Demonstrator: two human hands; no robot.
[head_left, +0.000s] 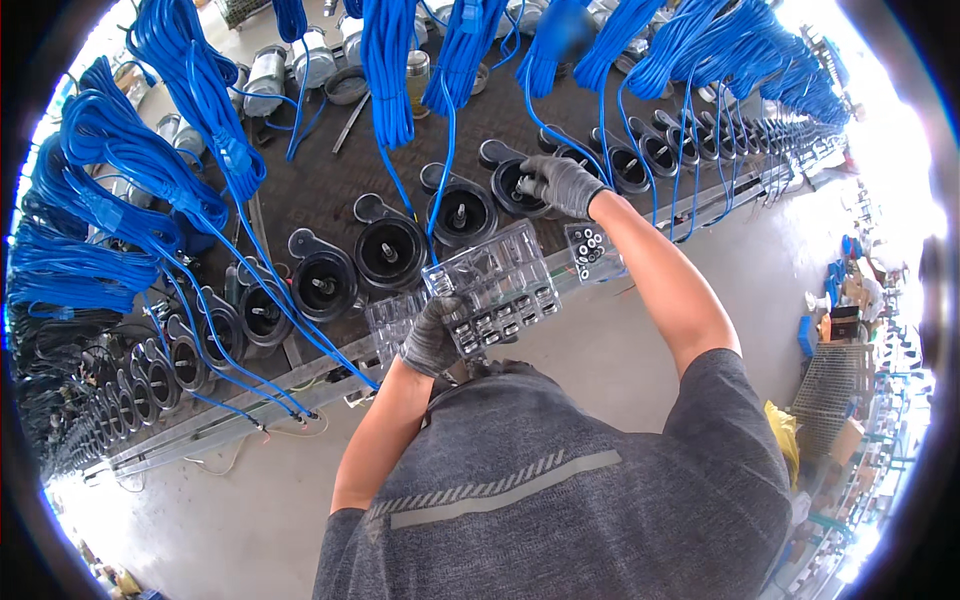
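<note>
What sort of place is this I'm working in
Likely a factory assembly line: a long row of black round housings, many blue cable bundles, and a clear compartmented tray of small parts.

Pale grey floor (765,290) runs beside a long dark workbench (312,185); light (905,150) (nearly white) glares at right.

view: head-worn left fisheye | facing: down across the workbench (318,185) | range: near, wide sweep

Bright, white rim glare, curved edges
</note>
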